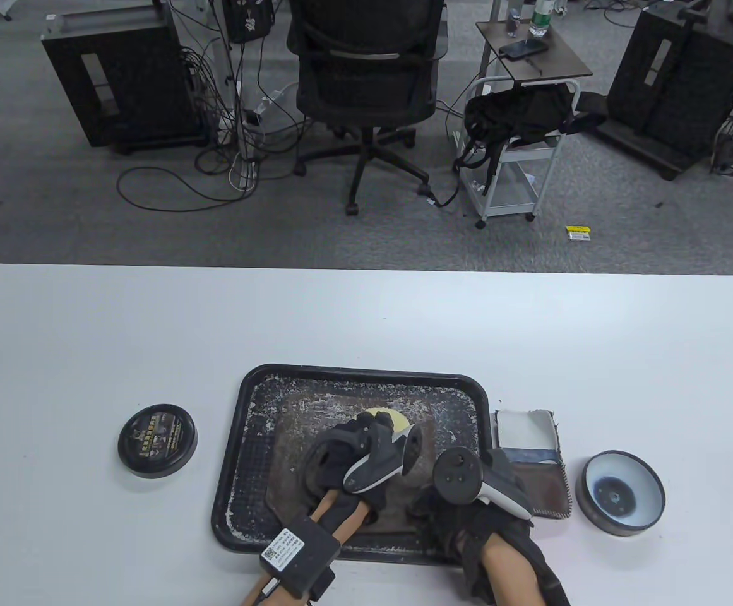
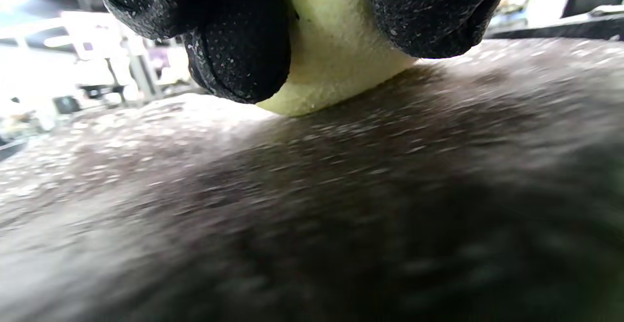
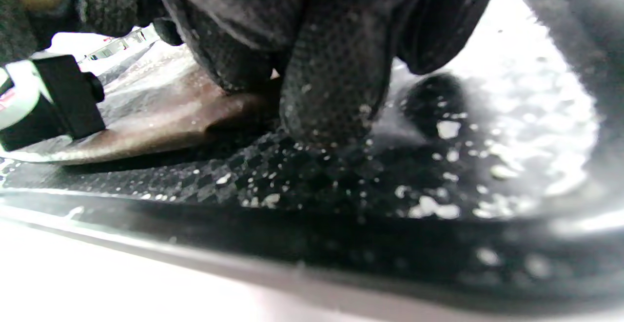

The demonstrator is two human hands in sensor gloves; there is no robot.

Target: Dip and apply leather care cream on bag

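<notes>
A worker's left hand [image 1: 366, 464] pinches a pale yellow sponge [image 2: 336, 59] between gloved fingertips [image 2: 239, 54] and presses it flat against the brown leather bag [image 1: 341, 410], which lies in the middle of a black, cream-flecked tray [image 1: 246, 442] on the white table [image 1: 366, 315]. The sponge sits just ahead of the hand, toward the bag's far end, so the left hand is plainly the one placed to rub. The right hand [image 1: 486, 486] curls its fingers [image 3: 331, 93] down at the bag's near right corner, touching the leather edge and the tray floor, apparently pinning it. The open cream tin [image 1: 622, 492] stands well to the right, beyond a folded cloth [image 1: 530, 454]; its lid [image 1: 158, 440] lies to the tray's left.
</notes>
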